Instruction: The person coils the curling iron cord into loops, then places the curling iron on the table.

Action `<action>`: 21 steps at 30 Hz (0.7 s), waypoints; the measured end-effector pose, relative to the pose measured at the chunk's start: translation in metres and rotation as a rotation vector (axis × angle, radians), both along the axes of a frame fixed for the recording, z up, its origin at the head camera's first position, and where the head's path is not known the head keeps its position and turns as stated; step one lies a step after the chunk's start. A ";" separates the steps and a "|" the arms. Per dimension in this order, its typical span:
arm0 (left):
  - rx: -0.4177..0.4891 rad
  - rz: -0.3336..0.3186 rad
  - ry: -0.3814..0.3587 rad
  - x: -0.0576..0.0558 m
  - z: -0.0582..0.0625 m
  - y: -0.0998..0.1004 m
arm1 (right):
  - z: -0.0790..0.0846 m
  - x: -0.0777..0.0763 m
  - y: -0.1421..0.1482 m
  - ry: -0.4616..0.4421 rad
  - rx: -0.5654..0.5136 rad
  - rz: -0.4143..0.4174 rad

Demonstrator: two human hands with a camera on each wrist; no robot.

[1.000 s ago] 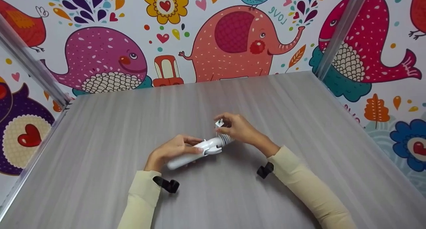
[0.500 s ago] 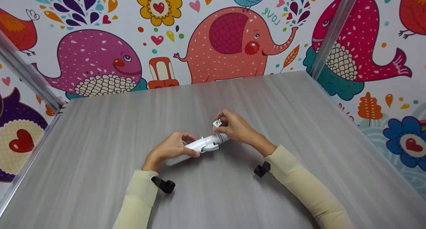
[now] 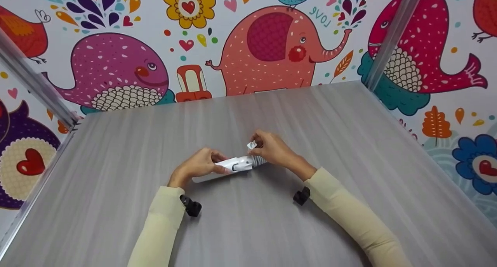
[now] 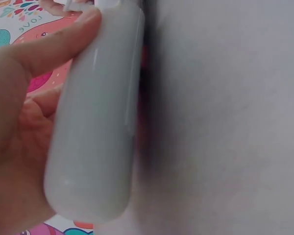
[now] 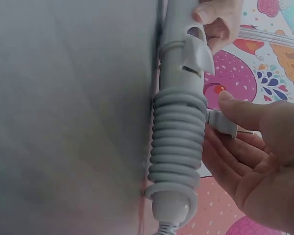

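Observation:
A white wand-shaped electrical appliance (image 3: 211, 176) with a rounded end and a small lever lies aslant between both hands, low over the table. My left hand (image 3: 198, 163) grips its thick body, thumb on the near side, as the left wrist view also shows. Grey cord (image 5: 176, 139) is wound in several tight coils round the slimmer end. Next to the coils, my right hand (image 3: 273, 147) holds the white plug (image 5: 223, 124) between thumb and fingers. Its metal prongs point away from the coils in the right wrist view.
A grey wood-grain table (image 3: 330, 119) lies under both hands. Walls with cartoon animals, such as a pink elephant (image 3: 268, 71), rise behind and beside it. Metal posts (image 3: 394, 40) stand at the corners. Black camera mounts (image 3: 191, 205) sit on both wrists.
The appliance has rolled in my left hand, so its lever now faces more upward, and its rounded end has moved slightly away from me. The right hand still holds the plug beside the coils.

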State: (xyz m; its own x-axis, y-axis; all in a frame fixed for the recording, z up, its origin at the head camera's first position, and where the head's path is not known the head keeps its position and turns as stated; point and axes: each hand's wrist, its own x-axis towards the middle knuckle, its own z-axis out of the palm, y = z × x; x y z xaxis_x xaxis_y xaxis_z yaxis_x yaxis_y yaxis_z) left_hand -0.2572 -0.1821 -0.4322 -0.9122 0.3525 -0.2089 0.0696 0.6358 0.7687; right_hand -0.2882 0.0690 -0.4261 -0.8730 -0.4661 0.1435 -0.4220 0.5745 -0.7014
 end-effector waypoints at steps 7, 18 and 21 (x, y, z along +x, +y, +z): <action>-0.046 0.005 0.056 -0.007 0.000 -0.001 | 0.004 -0.011 -0.006 -0.053 0.007 -0.068; -0.100 0.031 0.046 -0.013 -0.001 -0.006 | -0.002 -0.027 -0.014 -0.102 0.055 0.009; -0.102 0.047 0.032 -0.014 -0.002 -0.006 | -0.004 -0.027 -0.015 -0.121 0.074 0.003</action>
